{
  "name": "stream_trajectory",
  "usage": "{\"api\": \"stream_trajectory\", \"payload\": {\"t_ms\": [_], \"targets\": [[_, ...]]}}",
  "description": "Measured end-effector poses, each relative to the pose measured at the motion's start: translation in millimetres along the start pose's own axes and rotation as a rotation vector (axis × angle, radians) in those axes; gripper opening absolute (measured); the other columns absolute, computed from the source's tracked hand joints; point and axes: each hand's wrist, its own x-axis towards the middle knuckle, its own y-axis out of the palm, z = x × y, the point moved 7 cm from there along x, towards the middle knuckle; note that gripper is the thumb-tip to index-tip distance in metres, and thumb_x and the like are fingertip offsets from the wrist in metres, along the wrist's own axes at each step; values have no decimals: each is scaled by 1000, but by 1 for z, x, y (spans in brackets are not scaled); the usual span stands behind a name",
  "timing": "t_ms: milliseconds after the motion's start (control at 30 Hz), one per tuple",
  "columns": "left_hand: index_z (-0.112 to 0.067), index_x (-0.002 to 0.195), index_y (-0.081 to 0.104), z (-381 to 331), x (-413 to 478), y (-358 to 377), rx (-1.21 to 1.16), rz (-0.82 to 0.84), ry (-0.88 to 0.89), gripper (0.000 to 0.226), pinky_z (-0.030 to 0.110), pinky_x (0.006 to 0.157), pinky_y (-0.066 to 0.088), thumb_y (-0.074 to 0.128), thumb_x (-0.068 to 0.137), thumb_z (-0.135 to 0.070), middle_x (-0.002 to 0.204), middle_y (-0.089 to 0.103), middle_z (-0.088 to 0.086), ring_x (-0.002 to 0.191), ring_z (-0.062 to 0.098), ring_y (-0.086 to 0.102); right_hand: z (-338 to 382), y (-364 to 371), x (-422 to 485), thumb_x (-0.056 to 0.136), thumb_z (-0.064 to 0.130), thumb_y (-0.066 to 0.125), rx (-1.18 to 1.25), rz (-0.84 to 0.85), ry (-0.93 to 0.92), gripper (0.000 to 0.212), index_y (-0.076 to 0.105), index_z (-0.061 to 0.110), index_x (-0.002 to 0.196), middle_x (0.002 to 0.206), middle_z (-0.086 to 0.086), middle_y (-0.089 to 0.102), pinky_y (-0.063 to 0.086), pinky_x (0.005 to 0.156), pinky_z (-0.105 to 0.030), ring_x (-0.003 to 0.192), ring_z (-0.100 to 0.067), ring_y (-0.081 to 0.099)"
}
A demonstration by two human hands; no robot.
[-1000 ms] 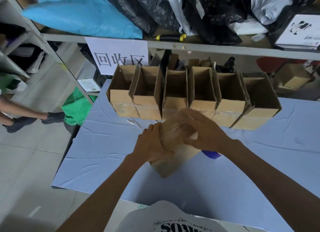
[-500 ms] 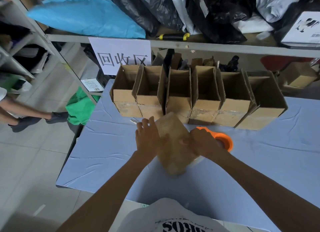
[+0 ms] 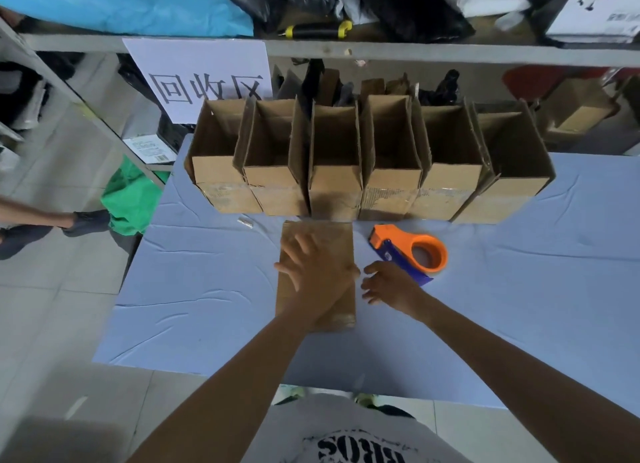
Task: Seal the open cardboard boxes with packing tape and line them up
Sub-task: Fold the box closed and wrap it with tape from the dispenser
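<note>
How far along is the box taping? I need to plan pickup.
Done: six boxes stand lined up at the back, tape on their lower ends, tops open. In hand: left hand presses a closed box; the dispenser lies beside the right hand. Left: lining up that box.

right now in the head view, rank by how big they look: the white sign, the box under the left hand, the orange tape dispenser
1. white sign
2. box, though nearer the camera, so unsure against the sign
3. orange tape dispenser
</note>
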Motion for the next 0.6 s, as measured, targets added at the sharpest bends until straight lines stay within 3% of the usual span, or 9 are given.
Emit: {"api": "stream_trajectory", "payload": {"t_ms": [67, 133, 233, 300, 433, 600], "targets": [[-8, 144, 14, 2, 0, 2, -11, 14, -19, 110, 67, 99, 26, 57, 64, -70, 148, 20, 19, 137, 45, 15, -2, -34, 4, 89, 3, 47, -109, -344, -26, 7, 51, -3, 90, 77, -20, 62, 42, 54, -32, 67, -31, 58], [-11, 142, 12, 2, -1, 1, -32, 9, -37, 110, 68, 99, 25, 57, 60, -71, 148, 19, 17, 138, 43, 11, 1, -55, 7, 85, 7, 60, -308, -560, -110, 23, 51, -4, 103, 100, -22, 56, 38, 69, -36, 90, -34, 53], [-16, 139, 4, 6, -4, 5, -43, 13, -21, 110, 71, 99, 21, 56, 59, -71, 151, 12, 14, 140, 40, 4, -11, -64, 26, 81, 27, 70, -528, -566, -4, 61, 39, -8, 120, 122, -25, 43, 27, 97, -40, 116, -38, 39], [-16, 139, 2, 9, -7, 6, -55, 17, -18, 113, 70, 99, 21, 58, 57, -70, 151, 10, 14, 140, 39, 2, -24, -59, 41, 78, 30, 74, -540, -490, 82, 72, 35, -8, 125, 126, -25, 42, 28, 102, -43, 121, -39, 38], [-16, 138, 5, 25, -14, 7, -27, 1, -26, 112, 67, 97, 24, 58, 56, -71, 149, 10, 14, 141, 35, -2, -31, -57, 54, 82, 24, 70, -528, -519, 43, 49, 50, -7, 113, 111, -24, 59, 44, 87, -46, 104, -39, 54], [-12, 146, 5, 40, -23, 1, 25, 19, 5, 109, 69, 105, 12, 49, 70, -77, 153, 7, 17, 143, 38, -2, -29, -57, 31, 87, 10, 60, -339, -567, -188, 19, 48, -1, 98, 92, -14, 56, 45, 65, -39, 88, -38, 55]]}}
